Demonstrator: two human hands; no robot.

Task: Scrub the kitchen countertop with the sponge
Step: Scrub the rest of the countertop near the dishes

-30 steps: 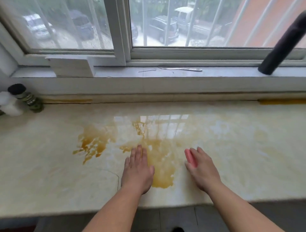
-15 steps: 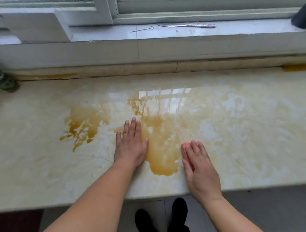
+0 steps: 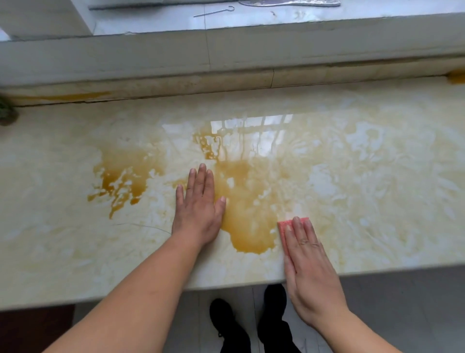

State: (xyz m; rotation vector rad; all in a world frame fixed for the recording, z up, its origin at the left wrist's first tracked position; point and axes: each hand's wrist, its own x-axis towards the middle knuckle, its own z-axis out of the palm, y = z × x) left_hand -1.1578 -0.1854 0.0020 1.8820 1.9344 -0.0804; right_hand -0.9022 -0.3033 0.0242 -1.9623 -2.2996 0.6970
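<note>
A cream marble countertop (image 3: 377,201) carries a brown-orange liquid stain (image 3: 246,216) in its middle, with a second patch (image 3: 120,181) farther left. My left hand (image 3: 198,209) lies flat on the counter, fingers straight, at the stain's left edge. A pink sponge (image 3: 285,226) sits at the stain's right edge near the counter's front. My right hand (image 3: 309,264) presses on top of it with straight fingers and covers most of it.
A raised sill (image 3: 226,50) runs behind the counter, with a thin metal hook (image 3: 214,11) and a flat metal tool (image 3: 289,3) lying on it. A dark object (image 3: 6,113) sits at the far left edge. Below the counter's front edge are my dark shoes (image 3: 226,320).
The view has tilted down and closer to the counter. My right hand has drawn the sponge back toward the front edge. My left hand stays flat beside the stain.
</note>
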